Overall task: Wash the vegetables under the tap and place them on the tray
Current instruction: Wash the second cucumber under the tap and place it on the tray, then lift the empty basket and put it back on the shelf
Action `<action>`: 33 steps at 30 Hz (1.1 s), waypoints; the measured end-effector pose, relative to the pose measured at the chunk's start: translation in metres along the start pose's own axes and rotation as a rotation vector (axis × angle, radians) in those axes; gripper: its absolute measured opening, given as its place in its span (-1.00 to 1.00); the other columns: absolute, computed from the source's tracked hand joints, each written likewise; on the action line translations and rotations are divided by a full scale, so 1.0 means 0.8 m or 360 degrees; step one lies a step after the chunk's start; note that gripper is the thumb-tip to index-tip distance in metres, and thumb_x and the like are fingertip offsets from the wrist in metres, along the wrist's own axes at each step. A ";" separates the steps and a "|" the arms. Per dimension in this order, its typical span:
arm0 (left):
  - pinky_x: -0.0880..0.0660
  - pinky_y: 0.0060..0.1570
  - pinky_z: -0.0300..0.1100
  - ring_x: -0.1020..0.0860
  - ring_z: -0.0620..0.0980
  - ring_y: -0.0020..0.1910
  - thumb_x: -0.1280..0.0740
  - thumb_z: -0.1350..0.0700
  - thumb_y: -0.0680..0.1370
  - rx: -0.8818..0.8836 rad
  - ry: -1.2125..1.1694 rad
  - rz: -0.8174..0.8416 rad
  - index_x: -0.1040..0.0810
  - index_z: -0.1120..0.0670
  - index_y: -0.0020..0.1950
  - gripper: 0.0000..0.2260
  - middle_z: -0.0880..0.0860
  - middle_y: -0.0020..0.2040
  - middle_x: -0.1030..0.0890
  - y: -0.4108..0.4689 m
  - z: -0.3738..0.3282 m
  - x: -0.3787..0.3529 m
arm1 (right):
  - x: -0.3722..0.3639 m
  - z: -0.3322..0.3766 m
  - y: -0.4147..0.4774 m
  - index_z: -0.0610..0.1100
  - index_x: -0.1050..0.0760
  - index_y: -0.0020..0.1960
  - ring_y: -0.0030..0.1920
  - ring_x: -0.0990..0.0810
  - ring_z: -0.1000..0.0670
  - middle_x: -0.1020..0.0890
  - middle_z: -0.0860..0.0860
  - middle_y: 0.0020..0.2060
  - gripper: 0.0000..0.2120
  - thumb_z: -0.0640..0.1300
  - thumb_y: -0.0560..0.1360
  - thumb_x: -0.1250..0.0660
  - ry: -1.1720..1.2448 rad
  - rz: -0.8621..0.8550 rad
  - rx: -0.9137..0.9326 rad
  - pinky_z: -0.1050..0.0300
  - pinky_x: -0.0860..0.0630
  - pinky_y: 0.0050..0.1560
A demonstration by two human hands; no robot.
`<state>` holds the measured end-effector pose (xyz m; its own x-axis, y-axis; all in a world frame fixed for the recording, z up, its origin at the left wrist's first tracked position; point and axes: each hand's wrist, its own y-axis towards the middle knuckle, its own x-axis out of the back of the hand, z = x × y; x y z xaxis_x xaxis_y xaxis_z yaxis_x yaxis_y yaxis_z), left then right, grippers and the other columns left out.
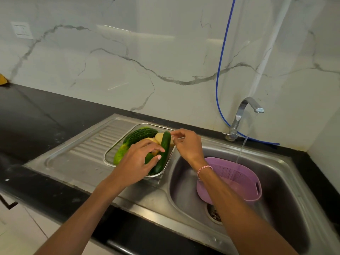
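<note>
My left hand (136, 162) lies open over the cucumber (165, 143) in the steel tray (110, 155), centre frame. My right hand (185, 144) pinches the tray's far rim. I should steady the tray and settle the cucumber flat beside the bitter gourd (139, 134).

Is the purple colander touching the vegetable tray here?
Apart. The head view shows the purple colander down in the sink basin, with bare steel between it and the tray on the drainboard.
</note>
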<state>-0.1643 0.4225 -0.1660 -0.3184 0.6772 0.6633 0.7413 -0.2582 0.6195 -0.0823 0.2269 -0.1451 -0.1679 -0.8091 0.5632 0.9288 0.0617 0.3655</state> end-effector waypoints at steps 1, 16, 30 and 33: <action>-0.56 0.07 0.02 -0.58 -0.18 0.04 -0.38 0.03 0.59 -0.0046 0.0017 -0.0007 -0.66 -0.06 0.16 -0.83 -0.17 0.09 -0.59 0.006 -0.006 -0.007 | 0.009 -0.007 -0.001 0.04 -0.75 0.02 -0.09 -0.70 0.13 -0.76 0.13 -0.10 -0.85 -0.19 0.57 -0.46 -0.0008 0.0009 0.0007 0.08 -0.66 0.12; -0.60 0.11 -0.19 -0.67 -0.21 -0.05 -0.42 0.18 0.57 0.0535 -0.0605 0.0181 -0.74 -0.06 -0.01 -0.85 -0.17 -0.07 -0.73 0.114 -0.100 -0.238 | 0.220 -0.207 -0.050 -0.02 -0.65 -0.10 -0.28 -0.75 0.08 -0.75 -0.03 -0.20 -0.79 -0.29 0.61 -0.40 -0.0078 -0.0349 -0.0615 0.31 -0.63 -0.27; -0.51 0.20 0.04 -0.61 0.11 0.11 -0.16 0.03 0.73 0.0764 -0.0325 0.0429 -0.65 0.10 0.12 -0.71 0.10 0.09 -0.67 0.146 -0.040 -0.345 | 0.205 -0.242 0.094 -0.17 -0.55 0.33 0.09 -0.66 -0.05 -0.63 -0.08 0.16 -0.51 -0.06 0.48 -0.59 -0.0614 -0.0064 -0.0043 0.16 -0.55 0.20; -0.50 0.16 0.11 -0.58 0.23 0.10 -0.14 0.00 0.73 0.0635 -0.0020 0.0564 -0.58 0.11 0.02 -0.70 0.18 0.06 -0.62 0.144 -0.033 -0.356 | 0.188 -0.253 0.113 -0.19 -0.55 0.27 0.02 -0.67 -0.01 -0.67 -0.08 0.12 -0.52 0.05 0.49 -0.57 -0.0738 -0.0152 0.0018 0.23 -0.53 0.17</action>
<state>-0.0035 0.1820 -0.2721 -0.0024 0.6050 0.7962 0.9699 -0.1923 0.1491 0.0436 -0.0076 -0.1776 -0.3847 -0.4653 0.7972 0.8986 0.0084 0.4386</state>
